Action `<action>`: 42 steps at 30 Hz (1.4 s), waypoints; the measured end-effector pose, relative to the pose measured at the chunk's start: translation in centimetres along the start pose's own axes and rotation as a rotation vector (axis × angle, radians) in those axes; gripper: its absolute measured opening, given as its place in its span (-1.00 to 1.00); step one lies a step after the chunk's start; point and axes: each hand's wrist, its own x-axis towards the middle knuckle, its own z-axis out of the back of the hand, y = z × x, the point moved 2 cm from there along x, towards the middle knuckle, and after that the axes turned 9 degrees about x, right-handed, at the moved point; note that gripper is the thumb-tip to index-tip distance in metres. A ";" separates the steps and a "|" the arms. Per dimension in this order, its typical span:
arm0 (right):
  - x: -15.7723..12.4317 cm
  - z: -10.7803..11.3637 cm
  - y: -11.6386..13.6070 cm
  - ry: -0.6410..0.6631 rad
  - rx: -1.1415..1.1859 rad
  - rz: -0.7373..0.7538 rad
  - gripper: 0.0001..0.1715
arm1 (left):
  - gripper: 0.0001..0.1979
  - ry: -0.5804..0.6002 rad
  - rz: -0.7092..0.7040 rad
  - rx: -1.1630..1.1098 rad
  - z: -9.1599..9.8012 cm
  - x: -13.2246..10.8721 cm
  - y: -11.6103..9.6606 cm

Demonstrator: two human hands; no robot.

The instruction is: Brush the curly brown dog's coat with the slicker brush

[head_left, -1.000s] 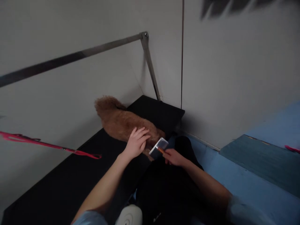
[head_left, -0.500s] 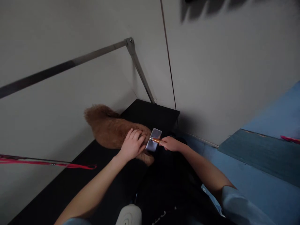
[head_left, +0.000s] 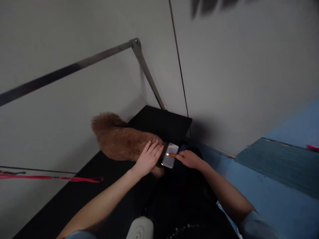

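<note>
Brush [head_left: 169, 161] by dog [head_left: 122, 142], strap [head_left: 86, 179], metal bar [head_left: 74, 68]

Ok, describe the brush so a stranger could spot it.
Find the black table and the brown dog on it. At the dog's near end, in the right hand's grip, is the brush. Its pale rectangular head and orange handle set it apart from dog and table.

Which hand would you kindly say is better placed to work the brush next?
Probably the right hand: it holds the brush by its orange handle, close to the dog, while the left hand rests on the dog, holding no tool.
</note>
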 end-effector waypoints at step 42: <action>-6.0 -16.5 7.8 0.320 1.134 -0.105 -0.58 | -0.59 -0.467 0.868 -1.948 6.9 -5.6 0.7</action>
